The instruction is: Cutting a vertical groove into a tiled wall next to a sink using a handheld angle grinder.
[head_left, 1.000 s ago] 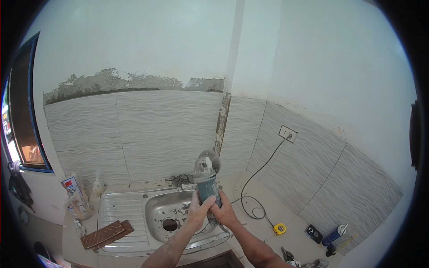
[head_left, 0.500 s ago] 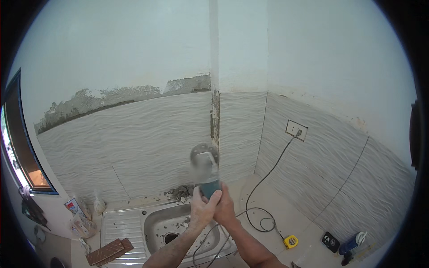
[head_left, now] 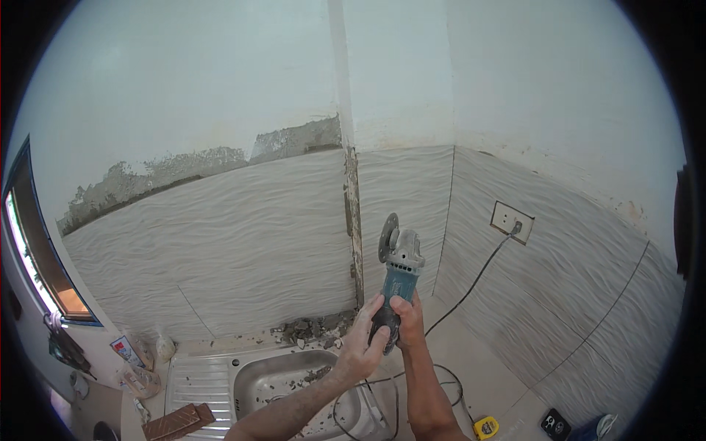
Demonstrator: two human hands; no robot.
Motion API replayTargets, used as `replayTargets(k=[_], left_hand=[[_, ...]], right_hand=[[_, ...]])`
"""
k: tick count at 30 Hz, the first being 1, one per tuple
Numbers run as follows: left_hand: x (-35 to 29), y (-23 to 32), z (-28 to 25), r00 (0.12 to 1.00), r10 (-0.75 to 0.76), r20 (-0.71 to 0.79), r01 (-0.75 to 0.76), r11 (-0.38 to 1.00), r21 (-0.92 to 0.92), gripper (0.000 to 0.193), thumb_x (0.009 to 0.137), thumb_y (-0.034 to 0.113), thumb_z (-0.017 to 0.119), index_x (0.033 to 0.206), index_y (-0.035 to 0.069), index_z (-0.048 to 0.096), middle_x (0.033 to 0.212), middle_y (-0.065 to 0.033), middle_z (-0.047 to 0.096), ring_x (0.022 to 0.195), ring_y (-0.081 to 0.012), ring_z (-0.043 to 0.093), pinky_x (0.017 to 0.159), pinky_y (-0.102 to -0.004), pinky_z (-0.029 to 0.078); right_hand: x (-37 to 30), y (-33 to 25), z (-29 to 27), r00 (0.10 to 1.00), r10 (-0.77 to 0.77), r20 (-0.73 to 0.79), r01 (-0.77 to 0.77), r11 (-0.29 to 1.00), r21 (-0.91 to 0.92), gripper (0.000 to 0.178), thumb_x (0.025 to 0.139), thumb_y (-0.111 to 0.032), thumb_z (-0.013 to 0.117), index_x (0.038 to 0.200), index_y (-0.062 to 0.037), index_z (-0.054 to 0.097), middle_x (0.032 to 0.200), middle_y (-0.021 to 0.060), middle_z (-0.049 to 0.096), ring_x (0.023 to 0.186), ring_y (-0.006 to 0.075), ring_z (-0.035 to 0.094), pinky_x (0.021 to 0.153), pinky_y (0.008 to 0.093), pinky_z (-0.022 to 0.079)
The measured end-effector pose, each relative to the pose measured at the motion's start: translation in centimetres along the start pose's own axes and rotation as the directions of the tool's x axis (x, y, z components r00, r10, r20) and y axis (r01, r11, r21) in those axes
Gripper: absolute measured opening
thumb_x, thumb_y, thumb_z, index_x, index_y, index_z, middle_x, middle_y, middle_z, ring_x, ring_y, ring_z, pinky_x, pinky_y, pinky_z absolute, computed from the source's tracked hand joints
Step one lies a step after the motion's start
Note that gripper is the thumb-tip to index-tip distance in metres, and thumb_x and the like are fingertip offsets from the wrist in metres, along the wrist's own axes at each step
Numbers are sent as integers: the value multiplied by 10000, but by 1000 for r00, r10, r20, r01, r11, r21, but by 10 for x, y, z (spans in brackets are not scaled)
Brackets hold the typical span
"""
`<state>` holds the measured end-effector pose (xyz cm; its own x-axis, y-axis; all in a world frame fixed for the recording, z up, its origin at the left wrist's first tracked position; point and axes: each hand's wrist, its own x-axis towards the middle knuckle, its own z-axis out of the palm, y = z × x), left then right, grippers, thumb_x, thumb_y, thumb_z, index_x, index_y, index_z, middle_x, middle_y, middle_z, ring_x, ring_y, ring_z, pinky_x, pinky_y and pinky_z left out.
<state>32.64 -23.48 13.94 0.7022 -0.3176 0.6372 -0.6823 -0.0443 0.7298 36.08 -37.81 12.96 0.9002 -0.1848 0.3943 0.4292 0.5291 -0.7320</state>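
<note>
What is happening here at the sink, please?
A person holds an angle grinder with both hands, the left hand and the right hand wrapped around its blue body. Its disc points up, close to the rough vertical joint in the tiled wall; I cannot tell if it touches. The grinder's cord runs to a wall socket. Below, rubble lies behind the steel sink.

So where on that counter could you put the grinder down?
Bare countertop lies right of the sink, between the looped cord and the tiled wall. Rubble crowds the strip behind the sink; debris litters the basin.
</note>
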Motion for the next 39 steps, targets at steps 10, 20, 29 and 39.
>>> replayTargets(k=[10, 20, 29, 39], left_hand=[[249, -26, -101, 956, 214, -203, -175, 966, 192, 277, 1071, 187, 559, 1281, 13, 604, 988, -18, 632, 879, -102, 572, 792, -277, 498], [336, -57, -101, 973, 196, -120, -192, 980, 42, 218, 1062, 210, 581, 1192, 39, 617, 1011, -22, 632, 974, -116, 584, 892, -301, 489], [361, -83, -89, 948, 35, -317, -45, 999, -24, 221, 1058, 227, 550, 1148, 37, 620, 1003, -37, 633, 921, -133, 566, 821, -306, 482], [144, -57, -55, 937, -122, -326, 93, 990, -105, 319, 1056, 241, 574, 1274, 14, 518, 1028, -49, 585, 910, -141, 549, 833, -314, 491]], right_hand=[[-5, -6, -26, 996, -37, -77, 41, 998, 54, 584, 824, -452, 775, 1128, -16, 535, 898, 106, 640, 665, 196, 670, 553, 333, 581], [-28, -13, -57, 998, -2, -59, -2, 998, -65, 726, 771, -539, 810, 1178, -10, 523, 932, 108, 646, 708, 201, 687, 590, 347, 593], [-25, -5, -45, 995, 12, -102, -13, 1000, -14, 726, 753, -542, 813, 1159, -8, 537, 942, 106, 651, 722, 210, 694, 606, 349, 596], [-12, -7, -32, 968, -224, -115, 137, 850, -509, 665, 863, -382, 783, 1313, 19, 503, 1048, 91, 619, 948, 186, 598, 863, 334, 503]])
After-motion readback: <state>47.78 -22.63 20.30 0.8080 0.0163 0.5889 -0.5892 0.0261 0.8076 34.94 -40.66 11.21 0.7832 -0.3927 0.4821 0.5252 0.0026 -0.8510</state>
